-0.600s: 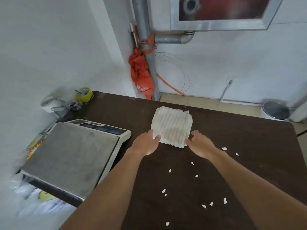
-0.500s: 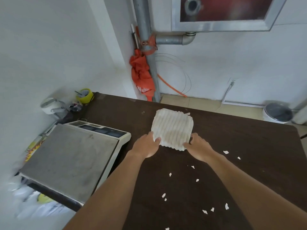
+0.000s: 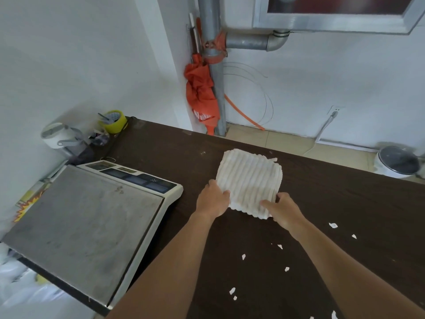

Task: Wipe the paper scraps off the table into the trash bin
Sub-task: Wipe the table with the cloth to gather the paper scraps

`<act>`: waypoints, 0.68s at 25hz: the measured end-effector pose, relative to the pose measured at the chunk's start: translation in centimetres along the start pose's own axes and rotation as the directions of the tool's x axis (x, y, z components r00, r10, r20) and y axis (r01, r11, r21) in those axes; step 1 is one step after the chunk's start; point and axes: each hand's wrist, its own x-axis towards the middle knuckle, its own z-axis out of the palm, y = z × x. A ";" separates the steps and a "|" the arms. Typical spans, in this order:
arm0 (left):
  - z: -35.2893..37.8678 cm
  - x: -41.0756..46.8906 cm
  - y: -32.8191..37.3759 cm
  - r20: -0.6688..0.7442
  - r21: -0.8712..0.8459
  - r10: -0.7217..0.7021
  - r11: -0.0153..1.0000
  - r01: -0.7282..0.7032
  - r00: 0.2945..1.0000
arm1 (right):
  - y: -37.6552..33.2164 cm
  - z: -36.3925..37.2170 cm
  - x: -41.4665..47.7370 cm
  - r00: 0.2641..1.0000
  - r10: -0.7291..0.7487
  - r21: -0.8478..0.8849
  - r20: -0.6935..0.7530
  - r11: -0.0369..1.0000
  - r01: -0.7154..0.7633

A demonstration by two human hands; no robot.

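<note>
A white ribbed cloth (image 3: 250,178) lies flat on the dark brown table (image 3: 345,196). My left hand (image 3: 212,200) pinches its near left corner. My right hand (image 3: 284,209) grips its near right edge, fingers over the cloth. Several small white paper scraps (image 3: 243,256) are scattered on the table nearer to me and to the right, one of them (image 3: 333,225) just right of my right hand. A white trash bin (image 3: 399,161) with a dark liner stands on the floor beyond the table's far right edge.
A grey weighing scale (image 3: 87,224) fills the table's left side. A yellow tape roll (image 3: 113,120) and a white tape dispenser (image 3: 55,135) sit at the far left corner. An orange umbrella (image 3: 201,93) hangs on a grey pipe (image 3: 213,65) behind the table.
Both hands have closed further onto the cloth's near edge; my right hand's fingers now lie over the cloth. The cloth itself has hardly shifted.
</note>
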 end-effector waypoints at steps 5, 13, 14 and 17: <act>0.7 1.1 0.1 -0.012 -0.091 -0.045 0.995 0.044 0.999 | 0.6 1.0 1.0 0.997 0.081 0.227 -0.017 0.971 -0.075; 0.5 -1.9 -1.1 0.138 -0.206 -0.079 0.973 0.107 0.987 | -1.1 0.1 -2.3 1.000 -0.009 0.068 0.013 0.998 0.008; 0.4 -2.3 -1.0 0.142 -0.212 -0.072 0.972 0.101 0.987 | -1.5 0.2 -2.9 0.998 -0.052 -0.038 -0.023 0.998 0.051; 0.1 -3.6 -0.6 0.152 -0.298 -0.052 0.950 0.096 0.987 | -2.6 0.5 -4.5 0.986 -0.156 -0.221 -0.063 0.965 0.138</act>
